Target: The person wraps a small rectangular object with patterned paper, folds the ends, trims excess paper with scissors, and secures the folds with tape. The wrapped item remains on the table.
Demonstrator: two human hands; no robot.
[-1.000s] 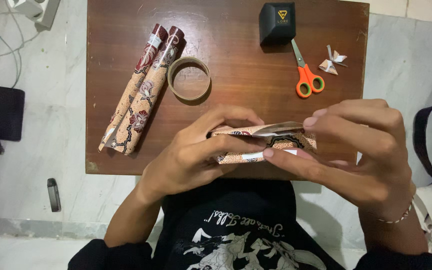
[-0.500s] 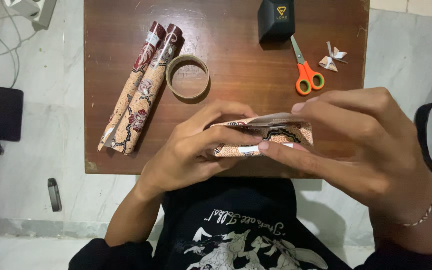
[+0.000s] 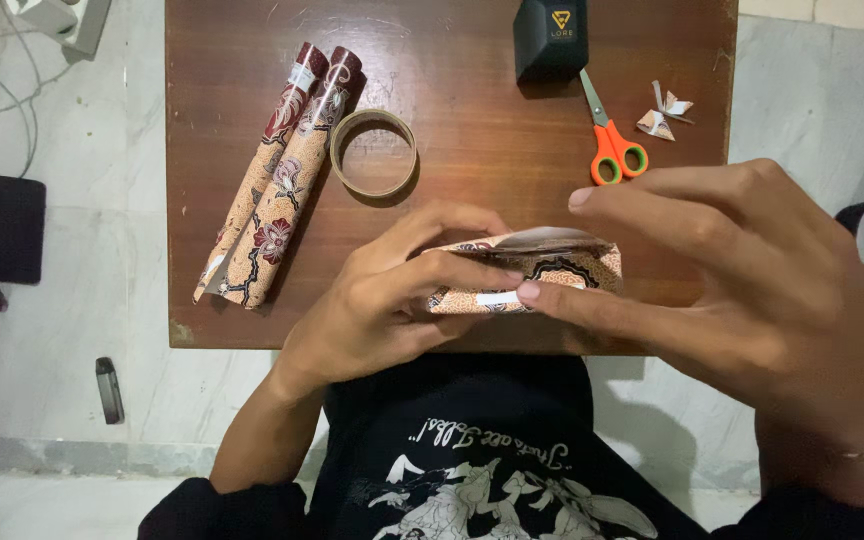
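Nearest to the camera, both hands hold a small package wrapped in patterned brown paper (image 3: pixel 542 272) just above the near edge of the wooden table (image 3: pixel 452 180). The left hand (image 3: pixel 392 300) is closed around the left end of the package, with the thumb lying along its front side and the fingers curled over the top. The right hand (image 3: pixel 742 270) touches it from the right: the thumb presses on the front, near a small white strip of tape, and the other fingers are stretched out above the top flap.

Further on the table, a tape ring (image 3: pixel 373 152) lies flat, and just beside it on the left are two rolls of wrapping paper (image 3: pixel 277 175), touching each other and lying diagonally. At the far side, orange scissors (image 3: pixel 607 135) lie closed, with a black box (image 3: pixel 550 38) touching their tip and small paper scraps (image 3: pixel 664 112) near on the right.
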